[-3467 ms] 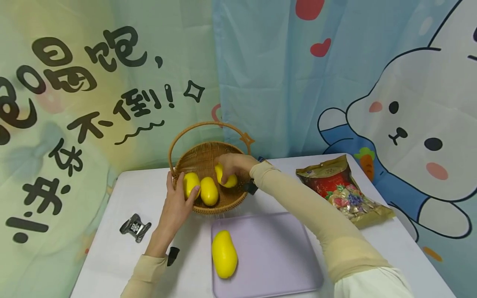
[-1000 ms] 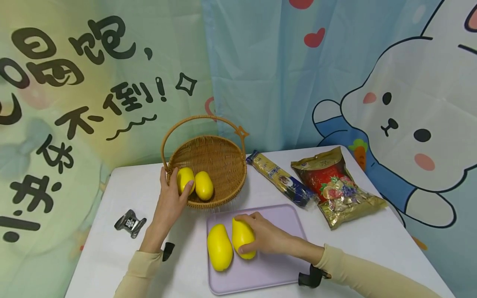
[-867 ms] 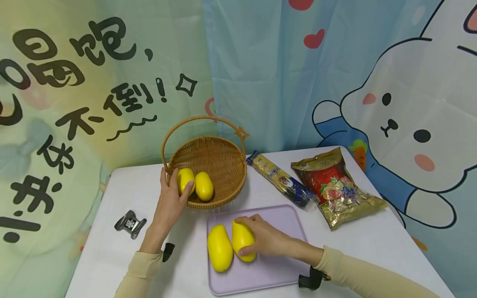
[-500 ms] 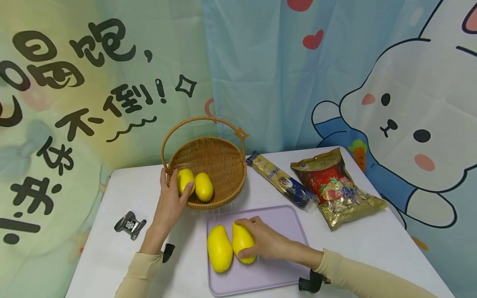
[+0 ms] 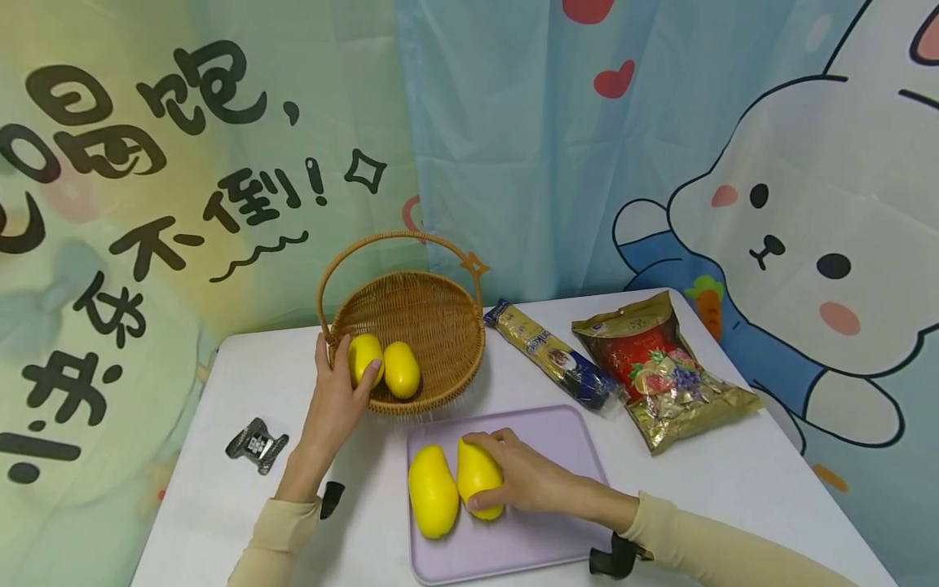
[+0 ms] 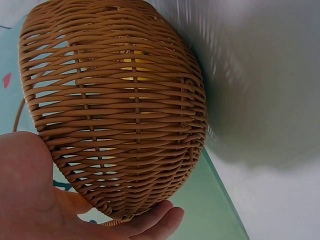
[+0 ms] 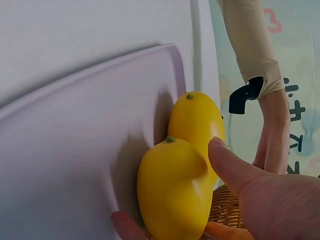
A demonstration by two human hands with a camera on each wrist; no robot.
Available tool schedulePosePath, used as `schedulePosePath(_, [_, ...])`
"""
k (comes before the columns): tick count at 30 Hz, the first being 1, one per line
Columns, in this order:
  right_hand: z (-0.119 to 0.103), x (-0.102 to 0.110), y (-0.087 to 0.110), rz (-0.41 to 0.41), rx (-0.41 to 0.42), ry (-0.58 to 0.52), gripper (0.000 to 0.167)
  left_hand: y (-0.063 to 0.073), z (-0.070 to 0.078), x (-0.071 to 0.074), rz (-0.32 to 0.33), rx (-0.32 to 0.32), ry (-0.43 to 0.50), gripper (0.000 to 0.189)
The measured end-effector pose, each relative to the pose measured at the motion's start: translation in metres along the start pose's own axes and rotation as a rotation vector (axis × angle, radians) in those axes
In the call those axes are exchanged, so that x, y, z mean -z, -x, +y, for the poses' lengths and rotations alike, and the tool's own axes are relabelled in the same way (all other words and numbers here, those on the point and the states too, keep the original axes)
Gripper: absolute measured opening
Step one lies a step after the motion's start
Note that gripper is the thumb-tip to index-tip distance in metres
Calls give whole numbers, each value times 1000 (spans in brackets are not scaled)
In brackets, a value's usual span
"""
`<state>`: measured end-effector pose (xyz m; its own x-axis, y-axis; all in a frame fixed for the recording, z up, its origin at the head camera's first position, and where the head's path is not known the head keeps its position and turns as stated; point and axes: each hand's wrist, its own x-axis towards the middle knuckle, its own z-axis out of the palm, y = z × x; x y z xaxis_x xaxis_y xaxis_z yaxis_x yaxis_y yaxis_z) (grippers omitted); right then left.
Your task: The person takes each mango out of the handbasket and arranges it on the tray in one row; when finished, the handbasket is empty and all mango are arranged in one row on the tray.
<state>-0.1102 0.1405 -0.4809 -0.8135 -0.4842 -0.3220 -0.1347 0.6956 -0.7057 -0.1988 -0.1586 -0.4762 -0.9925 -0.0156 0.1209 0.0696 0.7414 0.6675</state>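
Observation:
My left hand (image 5: 333,408) grips the left rim of a brown wicker basket (image 5: 447,326), which has an arched handle. Two yellow mangoes (image 5: 402,371) lie side by side inside it. On the lilac tray (image 5: 550,538) my right hand (image 5: 535,474) holds another mango (image 5: 478,477), thumb on the near side and fingers over the far side. Beside that one, to its left, a larger mango (image 5: 433,492) rests along the tray's left edge. The right wrist view shows the held mango (image 7: 172,187) upright against the tray, overlapping the other mango (image 7: 192,115).
Behind the tray on the right lies a long gold and blue packet (image 5: 557,355), touching a red and gold candy bag (image 5: 663,371). A small black wrapped item (image 5: 257,446) sits to the left of my left forearm. A printed curtain (image 5: 499,163) hangs behind the white table (image 5: 205,505).
My right hand has come out of the basket with a mango and brought it onto the tray beside the first. Over the last second both hands stay nearly still; the left keeps the basket rim.

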Motion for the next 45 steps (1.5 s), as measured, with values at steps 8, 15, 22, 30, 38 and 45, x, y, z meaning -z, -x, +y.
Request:
schedulePosePath(8, [-4, 10, 2, 15, 3, 41, 88, 1, -1, 0, 4, -6, -1, 78])
schedulePosePath(15, [-25, 42, 2, 58, 13, 120, 83, 1, 0, 0, 0, -4, -1, 79])
schedulePosePath(22, [-56, 84, 0, 124, 122, 145, 80, 0, 0, 0, -1, -6, -5, 79])
schedulePosePath(30, [-92, 129, -28, 148, 227, 219, 77, 0, 0, 0, -3, 0, -1, 79])
schedulePosePath(38, [-116, 156, -73, 65, 258, 216, 74, 1, 0, -1, -4, 2, 4, 78])
schedulePosePath(45, [-126, 162, -124, -35, 179, 260, 75, 0, -1, -1, -9, 5, 6, 80])
